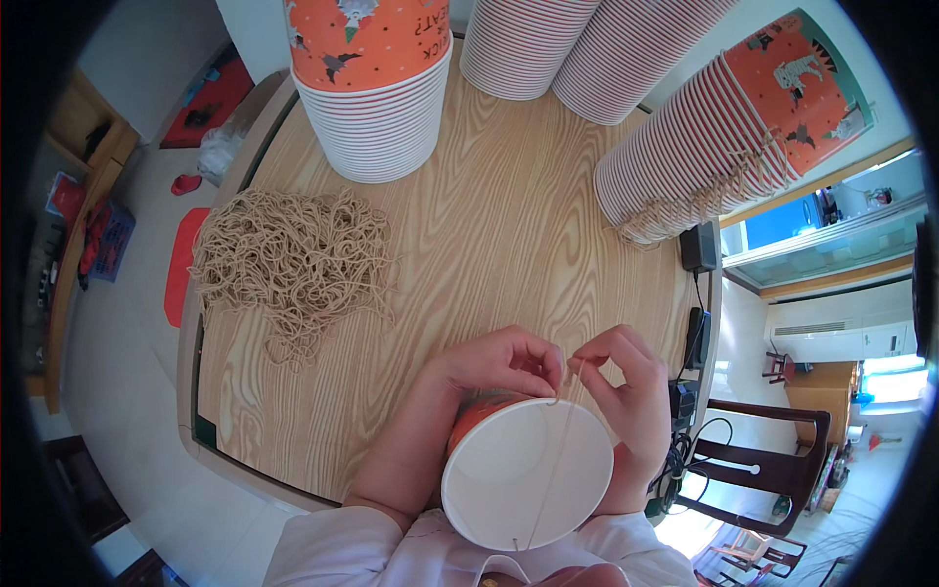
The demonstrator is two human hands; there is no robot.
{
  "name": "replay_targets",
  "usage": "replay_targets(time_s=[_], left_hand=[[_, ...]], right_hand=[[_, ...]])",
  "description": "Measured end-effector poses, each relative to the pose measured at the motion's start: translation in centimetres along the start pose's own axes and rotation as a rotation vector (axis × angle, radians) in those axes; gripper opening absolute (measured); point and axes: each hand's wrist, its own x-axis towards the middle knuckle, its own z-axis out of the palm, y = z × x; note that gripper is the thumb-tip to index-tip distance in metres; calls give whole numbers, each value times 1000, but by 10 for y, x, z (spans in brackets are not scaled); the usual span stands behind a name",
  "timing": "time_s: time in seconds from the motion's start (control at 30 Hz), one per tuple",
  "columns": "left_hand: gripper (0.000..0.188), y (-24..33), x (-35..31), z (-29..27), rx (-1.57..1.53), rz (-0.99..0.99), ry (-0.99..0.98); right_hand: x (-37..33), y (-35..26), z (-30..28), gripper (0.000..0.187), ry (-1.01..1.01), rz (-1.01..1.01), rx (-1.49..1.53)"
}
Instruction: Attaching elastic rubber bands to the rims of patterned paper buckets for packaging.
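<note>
A paper bucket (494,479), white inside and orange outside, is tilted against my body with its mouth toward me. A thin tan string (556,460) crosses the mouth, from the rim near my chest to the far rim. My right hand (631,377) pinches the string between thumb and forefinger, just above the far rim. My left hand (509,362) is closed beside it, its fingertips at the rim by a short bit of string; what they grip is too small to make out. My left forearm lies along the bucket's side.
A tangled heap of tan strings (298,259) lies on the wooden table (469,264) at left. Stacks of nested buckets (372,127) stand at the back; another stack (694,147) leans at right with strings hanging on it. Black power adapters (697,248) and cables line the right edge.
</note>
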Motion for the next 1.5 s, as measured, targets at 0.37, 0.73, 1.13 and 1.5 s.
replay_targets(time_s=[0.37,0.73,1.13,1.5], left_hand=[[4,-4,1,3,44,83,39],[8,-3,1,7,-57,-13,155],[7,-11,2,1,-28,101,116],[4,-5,3,2,9,109,59]], right_hand=[[0,-4,2,13,30,44,51],[3,-2,5,11,-49,-4,8],[2,-1,-6,15,-128,-61,96],[2,6,-10,17,-197,-24,52]])
